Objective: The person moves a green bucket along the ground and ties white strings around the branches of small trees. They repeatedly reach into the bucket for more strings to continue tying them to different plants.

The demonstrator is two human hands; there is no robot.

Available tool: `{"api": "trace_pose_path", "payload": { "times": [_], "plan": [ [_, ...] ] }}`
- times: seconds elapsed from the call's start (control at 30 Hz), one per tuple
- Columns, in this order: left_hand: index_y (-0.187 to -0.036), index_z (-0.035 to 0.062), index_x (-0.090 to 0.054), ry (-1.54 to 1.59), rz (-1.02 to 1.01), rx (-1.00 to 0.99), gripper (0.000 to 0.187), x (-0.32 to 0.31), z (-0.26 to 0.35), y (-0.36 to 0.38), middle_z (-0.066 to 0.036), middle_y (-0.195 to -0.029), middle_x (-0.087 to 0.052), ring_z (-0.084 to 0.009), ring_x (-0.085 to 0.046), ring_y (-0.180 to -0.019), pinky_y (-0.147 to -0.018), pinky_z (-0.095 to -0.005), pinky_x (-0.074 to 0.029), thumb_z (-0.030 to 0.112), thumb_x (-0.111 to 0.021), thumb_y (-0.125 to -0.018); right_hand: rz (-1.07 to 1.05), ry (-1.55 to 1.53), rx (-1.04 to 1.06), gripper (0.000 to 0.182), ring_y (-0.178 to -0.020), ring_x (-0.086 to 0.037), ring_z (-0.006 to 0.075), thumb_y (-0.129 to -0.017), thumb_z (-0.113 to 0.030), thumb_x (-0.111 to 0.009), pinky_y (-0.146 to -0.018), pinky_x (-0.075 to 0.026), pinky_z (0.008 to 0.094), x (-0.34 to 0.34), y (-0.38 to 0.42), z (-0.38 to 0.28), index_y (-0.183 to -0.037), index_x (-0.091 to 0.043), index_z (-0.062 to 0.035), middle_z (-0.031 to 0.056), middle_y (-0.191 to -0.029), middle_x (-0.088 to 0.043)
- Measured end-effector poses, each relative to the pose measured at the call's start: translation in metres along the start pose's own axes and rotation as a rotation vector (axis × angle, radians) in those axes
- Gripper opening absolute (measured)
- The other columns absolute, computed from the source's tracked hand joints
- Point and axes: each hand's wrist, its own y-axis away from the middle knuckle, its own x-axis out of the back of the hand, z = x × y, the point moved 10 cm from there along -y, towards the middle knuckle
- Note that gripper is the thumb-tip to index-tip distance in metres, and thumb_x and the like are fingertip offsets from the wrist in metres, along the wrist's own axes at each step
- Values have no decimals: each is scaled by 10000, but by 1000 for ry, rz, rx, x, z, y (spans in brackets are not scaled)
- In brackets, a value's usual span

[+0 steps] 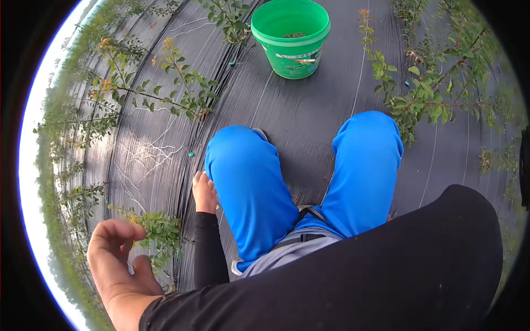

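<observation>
Head view: a person in blue trousers crouches on black ground cover between rows of small shrubs.

At 8 o'clock the right hand (118, 259), reaching across the body in a black sleeve, is loosely open with fingers curled, holding nothing, just beside a low leafy shrub (160, 231). The left hand (203, 190) sits near centre, beside the left knee (243, 165); its grip cannot be told. A green bucket (291, 38) stands at 12 o'clock, well apart.
</observation>
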Motion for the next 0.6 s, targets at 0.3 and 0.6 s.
{"api": "trace_pose_path", "payload": {
  "times": [0.3, 0.6],
  "plan": [
    [-1379, 9, -251, -100, -25, -64, 609, -88, 102, -31, -131, -1148, -550, -240, -569, -1028, -804, -316, -451, 196, -543, -879, 7, 12, -102, 136, -638, -568, 223, -629, -182, -599, -552, -422, 350, -21, -8, 46, -669, -583, -53, 89, -631, -563],
    [-1392, 17, -280, -314, -497, 53, 653, -302, 154, -146, -202, -1272, -496, -249, -564, -1079, -873, -339, -451, 416, -500, -924, -758, 31, -1100, 308, -953, -626, 315, -798, -285, -613, -816, -477, 444, -82, 93, 537, -945, -675, -20, 162, -985, -659]
  ]
}}
